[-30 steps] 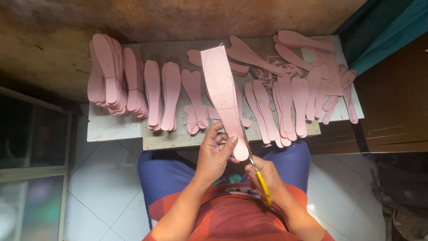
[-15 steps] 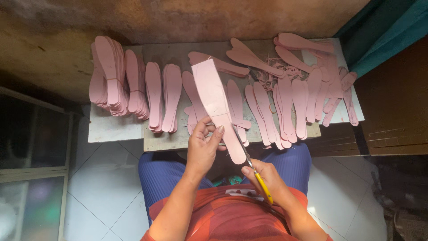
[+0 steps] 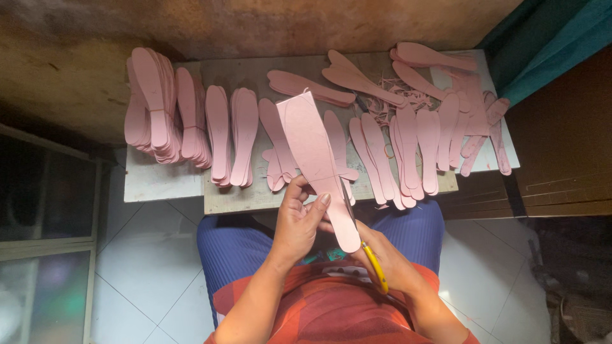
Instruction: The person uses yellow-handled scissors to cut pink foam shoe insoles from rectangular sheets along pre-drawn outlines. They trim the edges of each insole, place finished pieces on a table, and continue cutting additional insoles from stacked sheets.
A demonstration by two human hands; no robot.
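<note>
We note the left hand (image 3: 296,220) pinching the pink sheet (image 3: 315,162), angled toward 11 o'clock so the yellow-handled scissors (image 3: 370,258), gripped in the right hand (image 3: 382,258), can follow its edge.

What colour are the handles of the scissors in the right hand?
Yellow: the scissors' handle shows in the right hand, head view.

Low grey work table (image 3: 255,197) set against a brown wall, on a white tiled floor (image 3: 146,267); on it lie stacks of pink sole-shaped cutouts (image 3: 153,108) at left, single pink cutouts (image 3: 408,143) overlapping at right, and thin pink trimmings (image 3: 392,89)
</note>
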